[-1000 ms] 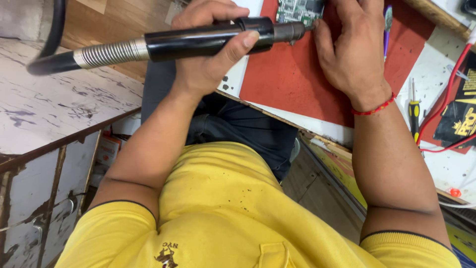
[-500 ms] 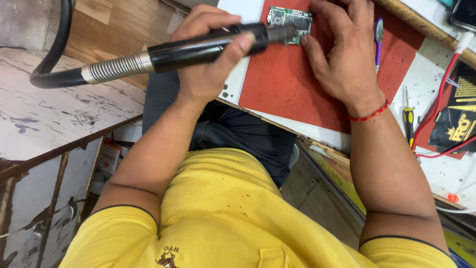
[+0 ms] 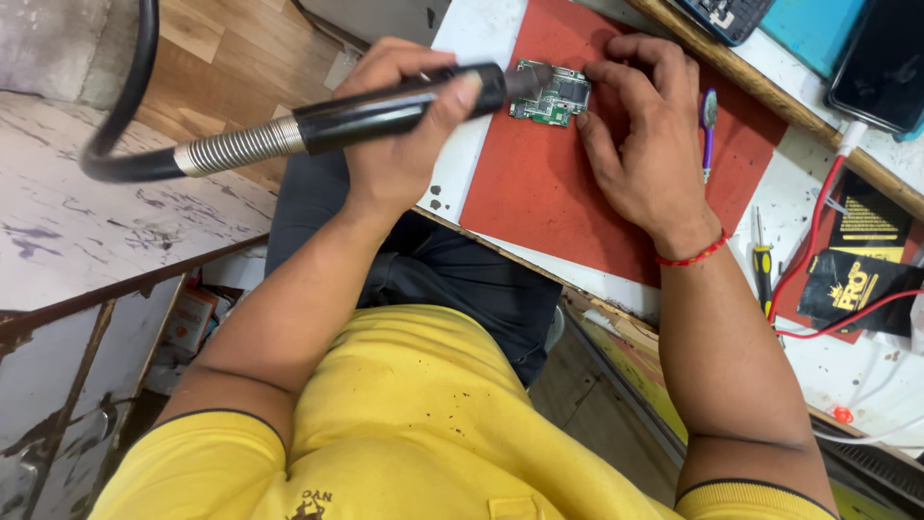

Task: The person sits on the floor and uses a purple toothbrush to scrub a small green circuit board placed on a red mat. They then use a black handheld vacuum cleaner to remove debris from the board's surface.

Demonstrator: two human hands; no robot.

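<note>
A black tool handle (image 3: 395, 104) with a coiled metal hose is gripped tight in the left hand (image 3: 399, 144), its tip brought onto a green circuit board (image 3: 551, 93). The board is pinned flat on the red mat (image 3: 539, 193) by the right hand (image 3: 647, 144), fingers pressed down at its edge.

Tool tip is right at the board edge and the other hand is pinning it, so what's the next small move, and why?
Probably keep the right hand pressing the green circuit board flat on the red mat, then ease the black handpiece in the left hand slightly further over it. The nozzle end sits only at the board's near edge, and the board is small and loose.
</note>
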